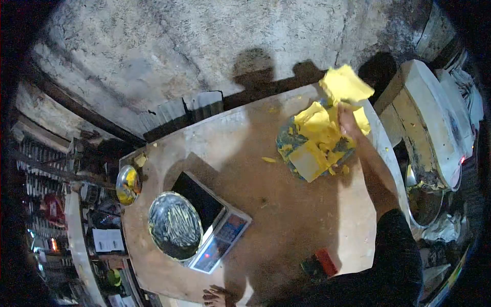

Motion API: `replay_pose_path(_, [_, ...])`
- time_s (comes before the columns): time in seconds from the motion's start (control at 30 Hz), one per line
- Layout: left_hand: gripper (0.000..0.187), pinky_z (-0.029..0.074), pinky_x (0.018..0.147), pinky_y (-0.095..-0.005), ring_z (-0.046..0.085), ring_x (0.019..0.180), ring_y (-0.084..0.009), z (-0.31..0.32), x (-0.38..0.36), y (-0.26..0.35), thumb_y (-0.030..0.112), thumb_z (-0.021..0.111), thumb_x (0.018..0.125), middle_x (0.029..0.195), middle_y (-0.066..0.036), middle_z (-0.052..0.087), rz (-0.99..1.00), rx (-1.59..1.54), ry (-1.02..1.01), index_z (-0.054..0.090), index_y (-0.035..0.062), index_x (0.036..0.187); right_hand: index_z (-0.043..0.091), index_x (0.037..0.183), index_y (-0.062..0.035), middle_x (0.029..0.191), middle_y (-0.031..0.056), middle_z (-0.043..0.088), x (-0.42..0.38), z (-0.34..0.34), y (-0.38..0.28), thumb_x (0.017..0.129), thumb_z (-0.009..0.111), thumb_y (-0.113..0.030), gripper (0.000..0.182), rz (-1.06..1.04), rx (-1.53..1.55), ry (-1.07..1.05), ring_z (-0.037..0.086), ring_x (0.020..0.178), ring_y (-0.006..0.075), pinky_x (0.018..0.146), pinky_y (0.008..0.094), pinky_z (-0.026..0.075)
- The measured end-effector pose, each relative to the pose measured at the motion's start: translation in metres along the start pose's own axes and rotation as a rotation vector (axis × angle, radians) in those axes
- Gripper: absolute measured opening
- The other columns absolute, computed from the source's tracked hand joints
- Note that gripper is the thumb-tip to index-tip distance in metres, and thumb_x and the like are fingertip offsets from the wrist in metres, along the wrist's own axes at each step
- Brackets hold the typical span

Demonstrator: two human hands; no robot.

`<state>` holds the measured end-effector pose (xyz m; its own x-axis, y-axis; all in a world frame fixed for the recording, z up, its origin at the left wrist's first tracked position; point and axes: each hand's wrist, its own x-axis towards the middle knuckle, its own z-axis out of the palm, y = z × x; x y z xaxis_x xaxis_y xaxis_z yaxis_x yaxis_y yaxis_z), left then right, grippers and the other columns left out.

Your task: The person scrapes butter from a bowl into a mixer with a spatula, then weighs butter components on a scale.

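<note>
My right hand (348,120) reaches to the far right of the table and grips a pale yellow slab (348,84), raised above a heap of the same soft-looking yellow chunks (319,123). What the yellow stuff is, I cannot make out. The heap lies on a bluish-green sheet or bag (290,140), with a flatter block (307,159) at its front. At the table's near edge, my left hand (217,295) rests with fingers apart, holding nothing. Left of centre, a digital scale (220,243) carries a round metal bowl (175,225) with yellowish smears inside.
A wooden table (271,204) spreads before me, with a red and dark box-like object (322,263) near its front. A small metal bowl (128,185) with yellow contents sits at the left edge. Behind stands a rough wall (179,46); a large pale block-like object (427,117) is at right.
</note>
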<state>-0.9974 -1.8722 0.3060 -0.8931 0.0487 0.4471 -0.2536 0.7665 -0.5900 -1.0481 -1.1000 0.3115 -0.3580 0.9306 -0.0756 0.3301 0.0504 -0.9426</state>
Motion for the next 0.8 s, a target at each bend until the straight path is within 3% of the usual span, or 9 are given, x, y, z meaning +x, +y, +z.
replay_pose_path(0.13, [0.036, 0.039, 0.051, -0.0552, 0.052, 0.072, -0.0450, 0.070, -0.032, 0.002, 0.035, 0.048, 0.082, 0.093, -0.023, 0.054, -0.063, -0.038, 0.233, 0.053, 0.0096, 0.107, 0.042, 0.065, -0.0101, 0.047, -0.0010, 0.035, -0.048, -0.051, -0.104, 0.090, 0.040, -0.044, 0.042, 0.014, -0.004, -0.142, 0.028, 0.028, 0.0090, 0.027, 0.0272, 0.023])
replay_pose_path(0.17, [0.045, 0.044, 0.060, -0.0472, 0.053, 0.086, -0.0399, 0.123, -0.052, -0.012, 0.034, 0.046, 0.087, 0.107, -0.017, 0.053, -0.007, 0.064, 0.371, 0.035, 0.0166, 0.128, 0.041, 0.065, -0.0102, 0.047, -0.0011, 0.035, -0.059, -0.060, -0.120, 0.090, 0.041, -0.042, 0.041, -0.018, -0.024, -0.231, 0.028, 0.028, 0.0084, 0.026, 0.0266, 0.023])
replay_pose_path(0.33, [0.046, 0.041, 0.057, -0.0411, 0.051, 0.074, -0.0318, 0.105, -0.051, -0.011, 0.043, 0.038, 0.089, 0.095, -0.019, 0.051, -0.203, -0.003, 0.161, 0.047, 0.0040, 0.112, 0.042, 0.067, -0.0101, 0.046, -0.0037, 0.030, -0.153, -0.068, -0.183, 0.090, 0.043, -0.043, 0.040, -0.043, -0.178, -0.427, 0.025, 0.030, 0.0065, 0.027, 0.0240, 0.021])
replay_pose_path(0.4, [0.050, 0.043, 0.059, -0.0434, 0.052, 0.073, -0.0331, 0.116, -0.054, -0.014, 0.045, 0.034, 0.089, 0.091, -0.020, 0.052, -0.002, 0.105, 0.155, 0.047, 0.0034, 0.113, 0.046, 0.079, -0.0084, 0.049, -0.0025, 0.035, -0.217, -0.057, -0.228, 0.090, 0.045, -0.029, 0.023, 0.180, -0.193, -0.594, 0.024, 0.031, 0.0059, 0.027, 0.0229, 0.021])
replay_pose_path(0.47, [0.055, 0.045, 0.061, -0.0477, 0.054, 0.072, -0.0369, 0.091, -0.051, -0.009, 0.049, 0.033, 0.087, 0.090, -0.021, 0.053, -0.555, -0.276, -0.275, 0.047, 0.0024, 0.113, 0.045, 0.086, -0.0084, 0.051, -0.0023, 0.037, -0.264, -0.034, -0.245, 0.089, 0.046, -0.026, 0.018, 0.211, -0.178, -0.720, 0.025, 0.032, 0.0055, 0.028, 0.0223, 0.021])
replay_pose_path(0.53, [0.058, 0.044, 0.071, -0.0513, 0.052, 0.087, -0.0406, 0.075, -0.041, -0.011, 0.053, 0.036, 0.083, 0.098, -0.023, 0.051, -0.621, -0.265, -0.459, 0.045, 0.0042, 0.115, 0.044, 0.093, -0.0083, 0.052, -0.0020, 0.039, -0.303, -0.002, -0.239, 0.089, 0.046, -0.023, 0.015, 0.253, -0.169, -0.863, 0.026, 0.033, 0.0052, 0.028, 0.0217, 0.021])
replay_pose_path(0.6, [0.060, 0.039, 0.079, -0.0522, 0.046, 0.099, -0.0398, 0.072, -0.037, -0.013, 0.055, 0.041, 0.080, 0.108, -0.024, 0.045, -0.428, -0.308, -0.225, 0.044, 0.0079, 0.116, 0.039, 0.100, -0.0078, 0.057, -0.0021, 0.042, -0.331, 0.031, -0.220, 0.090, 0.047, -0.028, 0.024, 0.275, 0.144, -0.971, 0.028, 0.035, 0.0046, 0.030, 0.0215, 0.023])
replay_pose_path(0.63, [0.060, 0.039, 0.079, -0.0522, 0.046, 0.099, -0.0398, 0.072, -0.037, -0.016, 0.055, 0.041, 0.080, 0.108, -0.024, 0.045, -0.443, -0.293, -0.243, 0.044, 0.0079, 0.116, 0.047, 0.098, -0.0045, 0.059, -0.0002, 0.051, -0.353, 0.049, -0.232, 0.089, 0.047, -0.035, 0.032, 0.201, -0.206, -0.983, 0.031, 0.037, 0.0065, 0.031, 0.0233, 0.026])
replay_pose_path(0.8, [0.059, 0.037, 0.082, -0.0490, 0.043, 0.101, -0.0370, 0.052, -0.022, -0.025, 0.051, 0.052, 0.077, 0.115, -0.020, 0.041, -0.700, -0.531, -0.442, 0.039, 0.0103, 0.118, 0.053, 0.064, -0.0064, 0.044, 0.0043, 0.040, -0.410, 0.161, -0.215, 0.088, 0.043, -0.046, 0.047, -0.266, -0.457, -1.176, 0.041, 0.035, 0.0162, 0.033, 0.0335, 0.035])
